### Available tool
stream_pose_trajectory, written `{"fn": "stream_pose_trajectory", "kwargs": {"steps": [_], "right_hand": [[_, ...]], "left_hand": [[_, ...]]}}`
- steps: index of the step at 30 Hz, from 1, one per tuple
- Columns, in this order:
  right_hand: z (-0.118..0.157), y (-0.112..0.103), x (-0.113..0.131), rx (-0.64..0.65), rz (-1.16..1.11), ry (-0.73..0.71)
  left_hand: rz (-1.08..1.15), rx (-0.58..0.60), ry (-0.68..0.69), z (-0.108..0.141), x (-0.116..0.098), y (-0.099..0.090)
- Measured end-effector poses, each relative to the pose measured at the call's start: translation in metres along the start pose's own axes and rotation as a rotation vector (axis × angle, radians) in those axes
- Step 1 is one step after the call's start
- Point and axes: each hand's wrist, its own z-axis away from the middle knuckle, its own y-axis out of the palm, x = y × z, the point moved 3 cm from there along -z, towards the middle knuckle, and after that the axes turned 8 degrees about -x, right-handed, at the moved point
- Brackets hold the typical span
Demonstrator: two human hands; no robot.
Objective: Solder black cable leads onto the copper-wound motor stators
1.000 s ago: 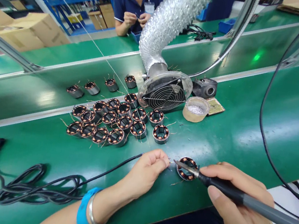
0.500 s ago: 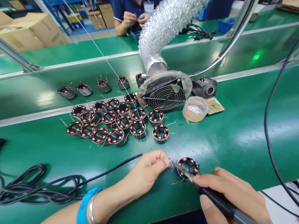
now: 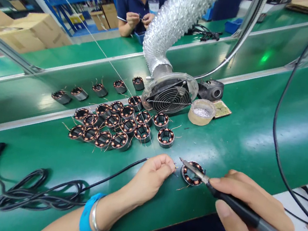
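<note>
My left hand (image 3: 153, 176) pinches the end of a black cable (image 3: 115, 180), whose thin wires poke out beyond the fingertips. In my right hand (image 3: 251, 218) is a soldering iron (image 3: 234, 203) with a black and grey handle. Its metal tip points up and left, over the rim of a copper-wound stator (image 3: 191, 181) lying on the green bench, and stands a little apart from the wire ends. Fine copper leads stick out of the stator. Several more stators (image 3: 119, 140) are grouped on the bench beyond my left hand.
A fume extractor fan (image 3: 171, 97) with a silver duct (image 3: 164, 34) stands behind the stators. Beside it are a round tub (image 3: 200, 113), a square tray (image 3: 222, 109) and a coiled cable (image 3: 25, 192) at left. More stators sit on a conveyor (image 3: 41, 100); across it, a person (image 3: 139, 6) works.
The iron and my right hand have moved slightly right, its tip lifting from the wire ends. The stators on the conveyor have shifted left. My left hand has stayed in place.
</note>
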Motion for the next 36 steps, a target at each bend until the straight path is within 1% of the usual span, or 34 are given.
{"fn": "stream_pose_trajectory", "kwargs": {"steps": [4, 6, 8, 10, 14, 16, 18, 20, 22, 23, 25, 27, 29, 31, 33, 36], "right_hand": [[0.004, 0.002, -0.005, -0.051, 0.031, -0.012], [0.006, 0.005, -0.009, -0.100, 0.048, 0.008], [0.007, 0.009, -0.013, -0.116, 0.057, 0.035], [0.005, 0.017, -0.016, -0.077, 0.064, -0.006], [-0.003, 0.036, -0.021, 0.051, 0.105, -0.158], [-0.006, 0.045, -0.023, 0.102, 0.130, -0.206], [-0.008, 0.051, -0.024, 0.120, 0.152, -0.252], [-0.007, 0.052, -0.023, 0.108, 0.171, -0.286], [-0.006, 0.049, -0.022, 0.095, 0.168, -0.292], [-0.004, 0.046, -0.022, 0.087, 0.155, -0.284], [-0.001, 0.041, -0.023, 0.083, 0.125, -0.251], [0.003, 0.038, -0.025, 0.092, 0.111, -0.212], [0.007, 0.039, -0.026, 0.115, 0.119, -0.188], [0.009, 0.041, -0.026, 0.116, 0.118, -0.184], [0.011, 0.044, -0.025, 0.089, 0.109, -0.181], [0.011, 0.047, -0.022, 0.058, 0.101, -0.181]], "left_hand": [[0.003, 0.001, 0.007, -0.001, -0.001, -0.001], [0.004, 0.007, 0.009, -0.001, -0.002, 0.000], [0.007, 0.012, 0.008, 0.000, -0.002, 0.000], [0.010, 0.020, 0.007, 0.000, -0.003, 0.001], [-0.011, 0.054, 0.043, 0.002, -0.002, 0.001], [-0.045, 0.073, 0.086, 0.002, 0.000, -0.001], [-0.089, 0.094, 0.139, 0.004, 0.001, -0.004], [-0.165, 0.118, 0.208, 0.007, -0.002, -0.005], [-0.294, 0.131, 0.281, 0.011, -0.008, -0.006], [-0.376, 0.118, 0.323, 0.013, -0.012, -0.006], [-0.531, 0.054, 0.411, 0.017, -0.020, -0.007], [-0.592, 0.014, 0.450, 0.017, -0.023, -0.008], [-0.519, 0.044, 0.404, 0.015, -0.020, -0.008], [-0.375, 0.103, 0.323, 0.010, -0.012, -0.007], [-0.235, 0.139, 0.251, 0.007, -0.005, -0.006], [-0.083, 0.173, 0.127, 0.005, 0.003, -0.002]]}}
